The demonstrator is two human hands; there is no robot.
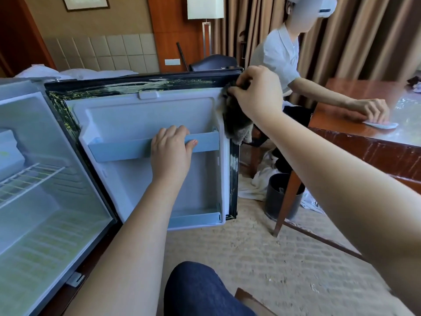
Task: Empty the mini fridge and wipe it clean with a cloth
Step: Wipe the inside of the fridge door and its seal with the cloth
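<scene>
R hand (257,92) pinches cloth (239,126), prob. on door (148,183) — L hand (170,153) grips rail (123,149).

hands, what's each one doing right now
Left hand grips the door shelf rail.
Right hand pinches the cloth against the door seal.

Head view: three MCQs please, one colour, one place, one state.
1. The door shelf rail is: A red, B pale blue, C black.
2. The cloth is: A draped over the rail, B at the fridge door's upper right corner, C at the door's bottom edge.
3. The door is: A shut, B open, C off its hinges.
B: the rail under the left hand is pale blue.
B: the right hand pinches the cloth against that corner.
B: the door's inner side faces the camera.
</scene>
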